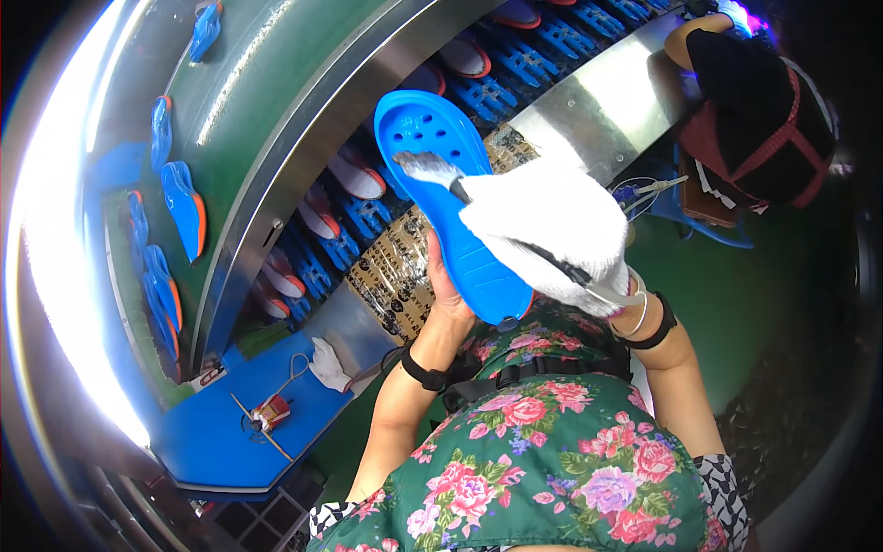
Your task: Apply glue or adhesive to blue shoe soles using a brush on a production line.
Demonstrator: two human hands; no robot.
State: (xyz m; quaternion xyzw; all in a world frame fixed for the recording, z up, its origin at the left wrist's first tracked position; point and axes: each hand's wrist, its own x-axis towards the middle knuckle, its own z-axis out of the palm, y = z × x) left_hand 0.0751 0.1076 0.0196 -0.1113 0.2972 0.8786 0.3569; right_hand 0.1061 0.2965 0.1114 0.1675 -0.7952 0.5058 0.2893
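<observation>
A blue shoe sole (464, 235) with small holes at its far, broad end is held tilted in front of my body. My bare left hand (445, 283) grips its left edge from below, with the fingers mostly hidden behind it. Over the sole's right side lies my right hand (547, 230) in a white knitted glove, fingers bunched together. A dark-stained, pointed tip (428, 168) at the glove's far end touches the sole near the holes; I cannot tell whether it is a glove finger or something held. The undersides of the right fingers are hidden.
A rack with blue holders (368, 213) and pale shoe parts runs behind the sole, past taped brown cardboard (391, 281). Blue-orange soles (187, 210) lie on a green surface at left. A blue table (216, 428) bears a white glove (329, 365). Another person (759, 120) works at right.
</observation>
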